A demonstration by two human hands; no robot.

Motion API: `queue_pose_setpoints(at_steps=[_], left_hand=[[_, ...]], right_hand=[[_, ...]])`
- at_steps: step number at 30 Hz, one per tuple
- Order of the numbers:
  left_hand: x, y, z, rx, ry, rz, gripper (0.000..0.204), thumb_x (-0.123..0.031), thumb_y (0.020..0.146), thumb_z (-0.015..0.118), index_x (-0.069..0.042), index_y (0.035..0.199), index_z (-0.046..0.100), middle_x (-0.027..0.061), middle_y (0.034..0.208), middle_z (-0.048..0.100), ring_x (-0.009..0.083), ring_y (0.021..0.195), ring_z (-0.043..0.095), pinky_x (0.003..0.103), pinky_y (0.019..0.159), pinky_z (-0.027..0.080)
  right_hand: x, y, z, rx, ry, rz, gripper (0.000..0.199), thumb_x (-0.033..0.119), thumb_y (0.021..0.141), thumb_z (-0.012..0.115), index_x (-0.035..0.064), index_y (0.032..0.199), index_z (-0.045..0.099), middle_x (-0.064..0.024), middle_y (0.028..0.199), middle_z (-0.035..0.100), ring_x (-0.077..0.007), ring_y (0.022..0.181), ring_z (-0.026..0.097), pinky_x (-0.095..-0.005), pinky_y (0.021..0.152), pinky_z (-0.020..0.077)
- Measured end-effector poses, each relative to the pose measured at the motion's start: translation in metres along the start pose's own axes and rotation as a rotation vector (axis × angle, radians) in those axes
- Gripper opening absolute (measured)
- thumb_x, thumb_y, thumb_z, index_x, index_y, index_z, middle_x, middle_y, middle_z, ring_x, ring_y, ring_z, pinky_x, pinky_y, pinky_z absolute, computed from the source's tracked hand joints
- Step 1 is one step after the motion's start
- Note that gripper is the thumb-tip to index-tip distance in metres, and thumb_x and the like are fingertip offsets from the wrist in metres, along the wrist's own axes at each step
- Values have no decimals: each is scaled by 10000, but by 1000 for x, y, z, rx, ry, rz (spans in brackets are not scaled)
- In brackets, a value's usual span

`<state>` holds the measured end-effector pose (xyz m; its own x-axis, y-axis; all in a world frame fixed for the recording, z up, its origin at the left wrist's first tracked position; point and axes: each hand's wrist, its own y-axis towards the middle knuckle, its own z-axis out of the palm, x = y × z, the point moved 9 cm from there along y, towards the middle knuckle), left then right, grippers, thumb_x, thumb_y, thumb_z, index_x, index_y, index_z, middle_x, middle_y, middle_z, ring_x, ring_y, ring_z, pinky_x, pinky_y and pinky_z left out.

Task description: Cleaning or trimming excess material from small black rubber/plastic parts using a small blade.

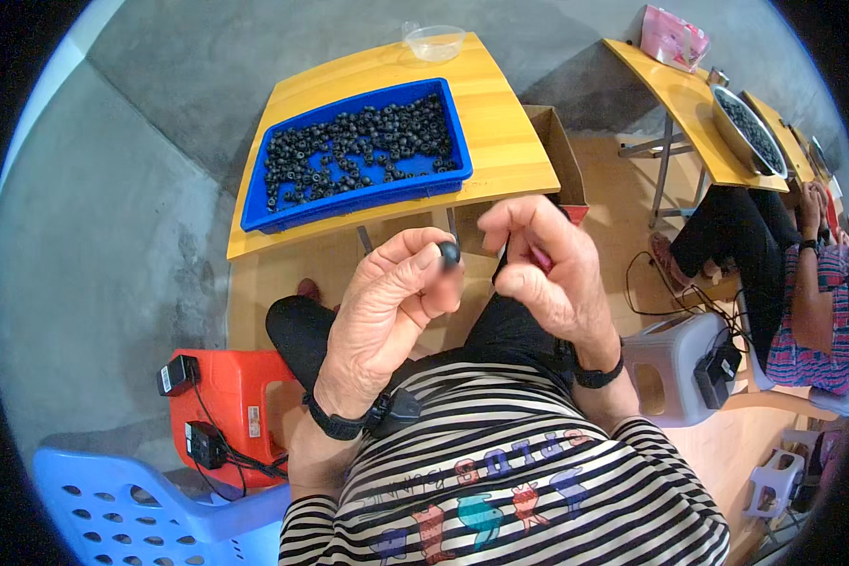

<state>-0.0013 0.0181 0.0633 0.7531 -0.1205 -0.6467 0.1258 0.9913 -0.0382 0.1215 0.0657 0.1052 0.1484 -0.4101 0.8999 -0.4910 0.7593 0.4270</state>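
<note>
Between the thumb and fingers of my left hand (387, 302) is a small black round piece (450, 255), held up in front of my lap. My right hand (557, 274) hovers just right of it, not touching it. Its thumb and forefinger are apart and curved, while the other fingers look curled. A bit of pinkish-red (541, 258) shows inside that palm; its kind is hidden. Beyond both hands, a blue plastic tray (349, 205) on a yellow table holds many similar black pieces (358, 141), several showing a hole in the middle.
The yellow table (505, 123) carries a clear plastic bowl (436, 43) at its far edge. A red stool (217, 396) with black boxes and cables and a blue chair (141, 514) stand at left. At right, a grey stool (674, 368) stands near a seated person (811, 311) by a metal basin (747, 132).
</note>
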Motion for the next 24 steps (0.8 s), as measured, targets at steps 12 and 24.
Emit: queue_pose_setpoints(at_steps=[12, 24], left_hand=[[3, -3, 3, -10, 24, 16, 180, -110, 864, 570, -15, 1017, 563, 56, 834, 621, 111, 694, 612, 254, 636, 543], [5, -4, 1, -44, 52, 28, 170, -97, 866, 562, -12, 1012, 563, 50, 835, 620, 100, 686, 619, 234, 615, 550]], right_hand=[[37, -15, 22, -9, -483, -449, 272, 294, 800, 603, 31, 792, 532, -117, 722, 515, -292, 644, 543, -346, 549, 446], [37, -15, 28, -26, -519, -475, 252, 270, 777, 626, 33, 763, 538, -109, 682, 503, -282, 613, 529, -349, 532, 437]])
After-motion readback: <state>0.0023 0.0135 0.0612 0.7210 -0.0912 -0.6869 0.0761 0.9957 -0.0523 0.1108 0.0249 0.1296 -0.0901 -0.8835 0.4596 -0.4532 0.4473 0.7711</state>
